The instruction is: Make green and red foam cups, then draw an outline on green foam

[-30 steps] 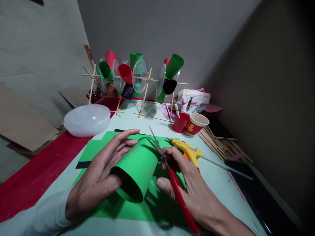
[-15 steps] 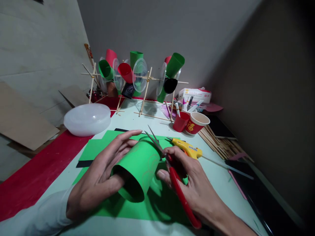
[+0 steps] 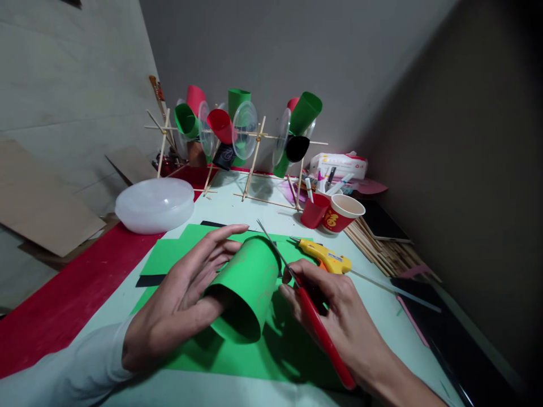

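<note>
My left hand grips a green paper tube from its left side, the thumb inside the near opening. Faint curved lines are drawn on the tube, which lies tilted with its open end toward me. My right hand is closed round red-handled scissors. Their blades point up and away, close along the tube's far right rim; whether they touch it I cannot tell. Green paper sheets lie beneath both hands, with a black strip showing at their left.
A yellow glue gun lies just beyond my right hand. Behind it stand a red cup and a paper cup. A stick frame carrying paper tubes and clear discs is at the back. Left is a white plastic container.
The scissor blades have swung nearly together from a wider gap. Both hands and the tube have shifted slightly right in the view, along with the background.
</note>
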A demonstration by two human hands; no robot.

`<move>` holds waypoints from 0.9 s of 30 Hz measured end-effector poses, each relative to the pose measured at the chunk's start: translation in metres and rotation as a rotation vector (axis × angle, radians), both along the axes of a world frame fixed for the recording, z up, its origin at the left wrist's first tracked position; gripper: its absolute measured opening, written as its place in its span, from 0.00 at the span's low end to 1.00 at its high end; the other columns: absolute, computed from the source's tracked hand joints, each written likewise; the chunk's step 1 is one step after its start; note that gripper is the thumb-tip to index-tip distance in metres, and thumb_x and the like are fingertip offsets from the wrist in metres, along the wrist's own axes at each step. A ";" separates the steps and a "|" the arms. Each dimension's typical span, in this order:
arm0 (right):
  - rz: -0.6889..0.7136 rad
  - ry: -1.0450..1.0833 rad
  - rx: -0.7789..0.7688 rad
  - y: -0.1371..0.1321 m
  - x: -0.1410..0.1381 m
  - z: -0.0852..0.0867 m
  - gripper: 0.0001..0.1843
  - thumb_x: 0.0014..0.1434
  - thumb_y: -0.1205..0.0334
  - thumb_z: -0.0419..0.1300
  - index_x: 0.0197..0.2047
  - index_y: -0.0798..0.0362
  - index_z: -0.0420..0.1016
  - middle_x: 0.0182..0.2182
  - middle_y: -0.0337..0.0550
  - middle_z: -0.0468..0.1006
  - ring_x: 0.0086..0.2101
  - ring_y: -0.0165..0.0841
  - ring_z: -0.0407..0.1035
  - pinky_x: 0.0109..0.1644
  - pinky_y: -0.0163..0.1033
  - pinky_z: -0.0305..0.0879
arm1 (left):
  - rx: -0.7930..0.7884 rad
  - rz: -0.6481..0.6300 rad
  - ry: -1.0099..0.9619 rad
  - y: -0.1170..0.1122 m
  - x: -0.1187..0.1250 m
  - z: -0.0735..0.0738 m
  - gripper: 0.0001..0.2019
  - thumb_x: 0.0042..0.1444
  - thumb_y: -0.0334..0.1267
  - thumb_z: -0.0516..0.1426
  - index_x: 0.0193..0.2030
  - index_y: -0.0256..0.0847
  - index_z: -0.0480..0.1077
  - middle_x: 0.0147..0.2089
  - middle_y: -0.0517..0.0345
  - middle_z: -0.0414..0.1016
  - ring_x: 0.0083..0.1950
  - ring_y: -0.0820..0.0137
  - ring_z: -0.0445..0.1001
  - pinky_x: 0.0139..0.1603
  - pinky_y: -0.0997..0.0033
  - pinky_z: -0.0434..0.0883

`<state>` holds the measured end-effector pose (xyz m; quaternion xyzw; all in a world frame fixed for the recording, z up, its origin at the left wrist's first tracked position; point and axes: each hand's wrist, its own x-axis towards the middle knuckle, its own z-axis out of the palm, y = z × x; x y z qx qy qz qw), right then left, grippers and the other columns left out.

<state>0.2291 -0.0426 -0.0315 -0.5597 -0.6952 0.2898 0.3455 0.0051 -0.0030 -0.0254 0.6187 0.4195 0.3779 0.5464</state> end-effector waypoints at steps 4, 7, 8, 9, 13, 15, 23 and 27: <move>0.009 -0.029 0.034 0.001 0.002 -0.002 0.10 0.64 0.60 0.57 0.31 0.49 0.65 0.20 0.29 0.62 0.22 0.26 0.53 0.27 0.34 0.51 | 0.044 -0.078 -0.010 0.004 -0.004 -0.002 0.32 0.54 0.51 0.64 0.66 0.61 0.62 0.66 0.61 0.68 0.73 0.60 0.61 0.67 0.70 0.68; 0.001 -0.065 0.026 0.003 0.003 -0.005 0.10 0.65 0.60 0.56 0.31 0.50 0.66 0.20 0.30 0.62 0.22 0.27 0.54 0.27 0.34 0.51 | 0.094 -0.086 0.011 0.007 -0.008 -0.004 0.31 0.56 0.49 0.63 0.65 0.61 0.62 0.67 0.61 0.67 0.72 0.57 0.60 0.64 0.68 0.71; 0.001 -0.072 0.017 0.003 0.003 -0.006 0.10 0.65 0.60 0.56 0.31 0.50 0.67 0.20 0.30 0.62 0.22 0.27 0.54 0.27 0.34 0.51 | 0.120 -0.091 0.022 0.008 -0.009 -0.004 0.31 0.55 0.48 0.63 0.66 0.62 0.62 0.67 0.62 0.66 0.72 0.57 0.60 0.65 0.67 0.70; 0.003 -0.069 0.006 0.004 0.004 -0.007 0.10 0.65 0.59 0.57 0.31 0.50 0.67 0.20 0.30 0.63 0.22 0.27 0.55 0.27 0.34 0.51 | 0.147 -0.097 0.034 0.009 -0.011 -0.004 0.32 0.54 0.47 0.63 0.66 0.62 0.62 0.67 0.64 0.66 0.72 0.57 0.60 0.67 0.66 0.69; -0.016 -0.008 -0.007 0.009 0.007 -0.009 0.12 0.64 0.58 0.61 0.30 0.49 0.65 0.20 0.30 0.63 0.21 0.27 0.55 0.26 0.34 0.50 | 0.197 -0.057 0.061 0.011 -0.013 -0.001 0.33 0.50 0.42 0.62 0.65 0.61 0.64 0.66 0.67 0.66 0.70 0.56 0.61 0.70 0.63 0.64; -0.048 -0.009 0.006 0.010 0.009 -0.009 0.14 0.64 0.54 0.61 0.30 0.49 0.64 0.20 0.30 0.62 0.22 0.27 0.55 0.27 0.35 0.50 | 0.208 -0.038 0.074 0.011 -0.012 0.000 0.33 0.49 0.42 0.63 0.64 0.60 0.64 0.64 0.64 0.68 0.68 0.54 0.63 0.68 0.62 0.65; 0.047 -0.080 -0.042 0.004 0.005 -0.003 0.19 0.61 0.40 0.60 0.39 0.48 0.66 0.28 0.34 0.65 0.30 0.34 0.59 0.35 0.38 0.55 | 0.159 -0.051 0.062 0.010 -0.009 -0.003 0.31 0.55 0.45 0.65 0.64 0.63 0.62 0.60 0.64 0.71 0.63 0.57 0.71 0.63 0.63 0.70; 0.088 -0.076 -0.075 0.003 0.001 -0.001 0.20 0.60 0.40 0.61 0.41 0.47 0.67 0.30 0.34 0.67 0.32 0.35 0.62 0.37 0.39 0.56 | 0.130 -0.075 0.042 0.006 -0.008 -0.003 0.34 0.52 0.48 0.67 0.65 0.61 0.61 0.58 0.60 0.72 0.63 0.55 0.71 0.62 0.61 0.71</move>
